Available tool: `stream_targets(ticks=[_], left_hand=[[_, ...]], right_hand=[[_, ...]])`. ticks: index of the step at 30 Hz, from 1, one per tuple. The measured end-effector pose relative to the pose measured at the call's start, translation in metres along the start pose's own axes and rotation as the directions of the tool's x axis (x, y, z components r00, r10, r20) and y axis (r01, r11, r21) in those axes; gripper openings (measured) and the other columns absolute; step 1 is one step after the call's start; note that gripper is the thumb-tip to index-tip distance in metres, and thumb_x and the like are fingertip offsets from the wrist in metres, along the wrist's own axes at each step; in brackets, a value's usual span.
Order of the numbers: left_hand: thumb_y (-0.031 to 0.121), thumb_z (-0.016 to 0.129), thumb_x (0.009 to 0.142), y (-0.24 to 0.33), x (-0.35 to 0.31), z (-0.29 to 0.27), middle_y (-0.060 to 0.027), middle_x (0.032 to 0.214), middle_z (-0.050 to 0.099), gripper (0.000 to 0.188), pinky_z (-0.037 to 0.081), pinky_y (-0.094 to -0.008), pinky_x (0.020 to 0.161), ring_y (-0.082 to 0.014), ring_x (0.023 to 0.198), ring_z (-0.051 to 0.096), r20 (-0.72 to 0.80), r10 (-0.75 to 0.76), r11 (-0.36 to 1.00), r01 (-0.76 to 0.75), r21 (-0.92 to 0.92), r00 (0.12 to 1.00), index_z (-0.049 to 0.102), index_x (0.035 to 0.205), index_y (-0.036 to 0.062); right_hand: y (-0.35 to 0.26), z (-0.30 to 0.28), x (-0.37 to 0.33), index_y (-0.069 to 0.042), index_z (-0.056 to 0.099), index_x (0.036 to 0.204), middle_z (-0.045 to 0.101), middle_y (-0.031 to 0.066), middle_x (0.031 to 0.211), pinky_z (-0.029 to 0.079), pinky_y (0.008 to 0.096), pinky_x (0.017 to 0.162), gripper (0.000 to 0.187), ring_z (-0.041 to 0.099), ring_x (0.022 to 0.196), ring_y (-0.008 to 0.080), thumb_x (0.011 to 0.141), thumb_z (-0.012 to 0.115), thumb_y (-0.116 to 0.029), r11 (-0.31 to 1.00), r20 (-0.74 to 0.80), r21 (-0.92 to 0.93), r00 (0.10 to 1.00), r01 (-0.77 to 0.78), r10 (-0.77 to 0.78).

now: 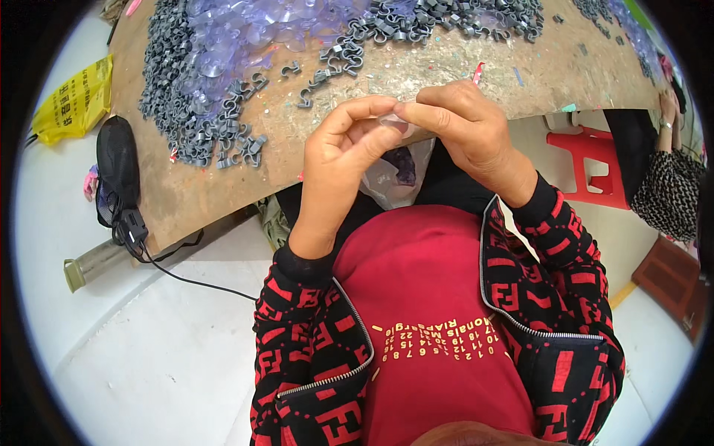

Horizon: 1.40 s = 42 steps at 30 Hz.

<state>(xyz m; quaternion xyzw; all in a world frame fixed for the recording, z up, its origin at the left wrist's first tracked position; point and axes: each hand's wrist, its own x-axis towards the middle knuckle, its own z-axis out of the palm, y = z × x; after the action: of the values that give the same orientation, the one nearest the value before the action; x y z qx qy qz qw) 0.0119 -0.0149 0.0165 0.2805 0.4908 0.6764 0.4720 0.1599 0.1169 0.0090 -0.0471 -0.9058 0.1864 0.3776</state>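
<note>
My left hand and my right hand meet just past the table's near edge. Between their fingertips is a clear plastic suction cup, partly covered by the fingers. Thumb and forefinger of the left hand close around its side, while the right fingertips press at its top. Whether a grey clip is also between the fingers is hidden. Loose grey plastic clips lie on the wooden table beyond my left hand. Farther back spreads a heap of clear, violet-tinted suction cups, bordered by more grey clips.
A plastic bag hangs below my hands. At the left are a yellow bag, a black pouch with a cord and a clear bottle. A red stool and another person's patterned sleeve are at the right.
</note>
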Motion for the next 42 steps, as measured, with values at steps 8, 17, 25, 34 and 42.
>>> stream_targets(ticks=[8,17,25,34,42], left_hand=[[0.01,0.062,0.093,-0.004,0.005,-0.022,-0.0089,0.107,0.066,0.03,0.056,-0.0268,0.08,-0.0136,0.091,0.066,0.162,-0.326,0.851,0.364,-0.379,0.931,0.058,0.121,-0.0005],[0.008,0.063,0.092,-0.002,-0.001,-0.005,-0.0063,0.1,0.064,0.038,0.053,-0.0227,0.078,-0.0109,0.086,0.063,0.005,-0.221,0.971,0.22,-0.09,0.975,0.055,0.127,-0.0027],[0.0,0.062,0.091,0.002,-0.006,0.008,-0.0089,0.104,0.065,0.035,0.052,-0.025,0.084,-0.0109,0.093,0.062,-0.074,-0.014,0.996,0.02,0.089,0.997,0.056,0.125,-0.0048],[-0.002,0.063,0.088,-0.011,-0.006,0.005,-0.0081,0.097,0.067,0.027,0.053,-0.0252,0.076,-0.0111,0.085,0.065,-0.047,0.243,0.896,-0.206,0.393,0.969,0.062,0.115,-0.0013],[-0.005,0.062,0.085,-0.01,-0.005,0.009,-0.01,0.09,0.067,0.028,0.053,-0.0283,0.07,-0.016,0.078,0.067,0.011,0.324,0.786,-0.276,0.553,0.946,0.063,0.112,0.0014]], right_hand=[[0.002,-0.002,0.01,-0.011,0.071,0.105,0.065,0.0051,0.093,0.045,0.0308,0.063,0.039,0.057,0.071,0.0199,0.067,0.068,-0.003,0.989,0.022,-0.029,0.989,0.144,-0.144],[-0.014,-0.015,0.008,-0.005,0.062,0.113,0.063,0.0051,0.097,0.047,0.0248,0.07,0.022,0.058,0.08,0.0123,0.091,0.061,-0.003,0.84,0.12,0.312,0.895,-0.445,0.43],[-0.021,-0.018,0.011,-0.001,0.055,0.108,0.059,0.0015,0.094,0.046,0.0229,0.072,0.02,0.056,0.085,0.0087,0.091,0.063,-0.008,0.502,0.42,0.558,0.747,-0.66,0.515],[-0.019,-0.009,0.008,-0.003,0.067,0.113,0.068,0.0056,0.098,0.047,0.0267,0.071,0.026,0.06,0.08,0.0133,0.087,0.062,-0.001,0.777,0.237,0.421,0.884,-0.468,0.404],[-0.018,-0.006,0.005,-0.004,0.066,0.111,0.067,0.0102,0.091,0.048,0.0313,0.069,0.029,0.062,0.077,0.0249,0.082,0.065,0.002,0.94,0.199,0.189,0.949,-0.283,0.246]])
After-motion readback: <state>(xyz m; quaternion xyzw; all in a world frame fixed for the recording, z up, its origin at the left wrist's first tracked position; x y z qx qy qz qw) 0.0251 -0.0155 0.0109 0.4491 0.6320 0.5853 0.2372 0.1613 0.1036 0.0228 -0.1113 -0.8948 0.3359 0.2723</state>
